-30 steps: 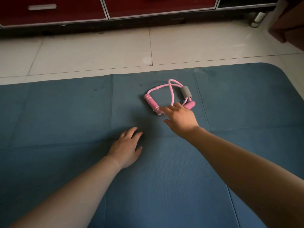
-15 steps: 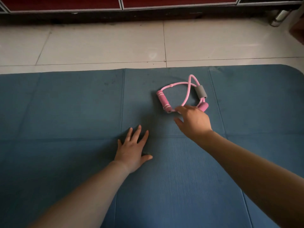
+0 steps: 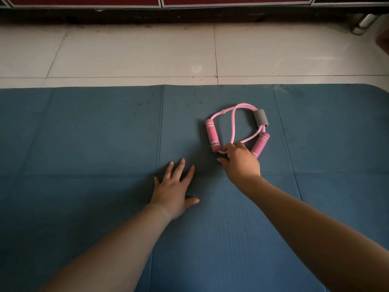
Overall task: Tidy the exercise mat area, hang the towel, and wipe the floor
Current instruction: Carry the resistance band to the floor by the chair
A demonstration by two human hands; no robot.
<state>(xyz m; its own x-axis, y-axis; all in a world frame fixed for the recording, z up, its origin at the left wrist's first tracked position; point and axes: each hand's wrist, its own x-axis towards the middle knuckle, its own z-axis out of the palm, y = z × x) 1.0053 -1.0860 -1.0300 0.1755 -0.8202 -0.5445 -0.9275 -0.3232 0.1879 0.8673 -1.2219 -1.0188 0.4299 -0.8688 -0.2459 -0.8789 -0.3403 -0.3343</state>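
Note:
A pink resistance band [image 3: 233,123] with two pink foam handles and a grey foam sleeve [image 3: 261,121] lies flat on the blue exercise mat [image 3: 94,133], right of centre. My right hand [image 3: 240,163] is at the band's near end, between the two handles. Its fingers curl over the thin cord and its thumb sits just below the cord. My left hand [image 3: 174,186] lies flat on the mat with its fingers spread, to the left of and nearer than the band. No towel is in view.
Pale floor tiles [image 3: 130,55] run beyond the mat's far edge. A dark red cabinet base [image 3: 84,2] lines the top of the view. A metal cylinder [image 3: 365,23] lies on the floor at the far right. The mat's rounded corner is at the right edge.
My right hand has slid further onto the band's near cord and its fingers have curled over it. My left hand has spread flat on the mat. The view has tilted down slightly.

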